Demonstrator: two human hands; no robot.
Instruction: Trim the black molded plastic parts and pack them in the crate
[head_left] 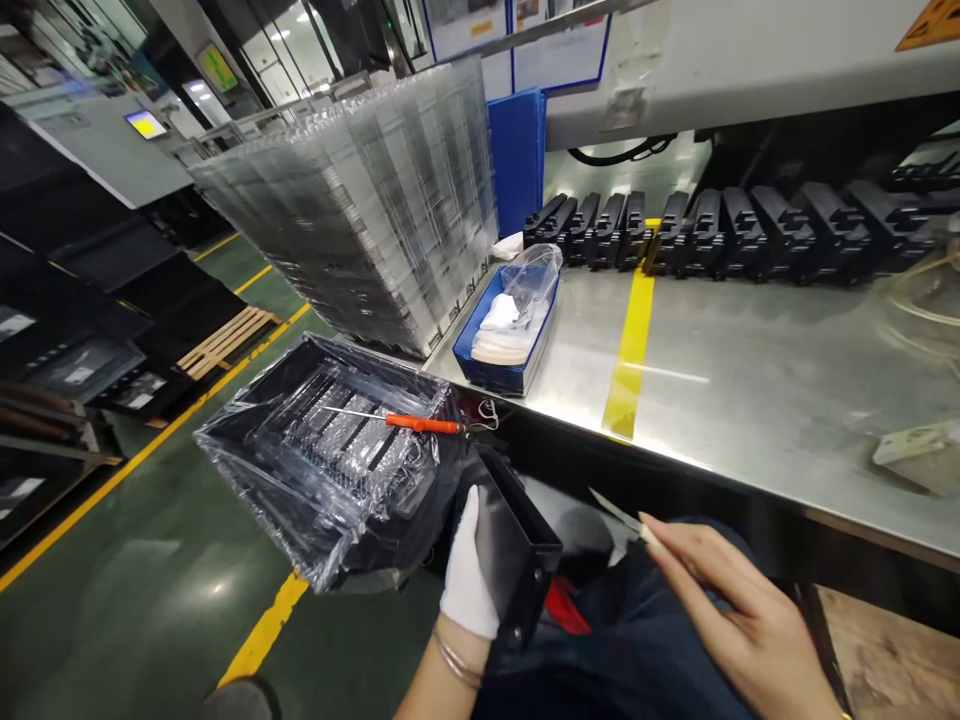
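Note:
Wrapped in a white glove, my left hand (468, 580) grips a black plastic housing (514, 545), a long hollow part tilted over my lap. My bare right hand (739, 595) is closed on a small knife (615, 508) with a thin pointed blade and a pale handle mostly hidden by the fingers. The blade points left towards the housing but is apart from it. Beyond the left hand, an orange-handled screwdriver (424, 425) lies across a box (330, 560) lined with clear and black plastic, which holds bubble-wrapped items.
A steel workbench (697, 380) runs along the right, with a row of black plastic parts (739, 235) at its back. A blue bin (491, 375) with white cloth-like items stands at its near left corner. Behind the box rises a tall stack of clear trays (390, 200).

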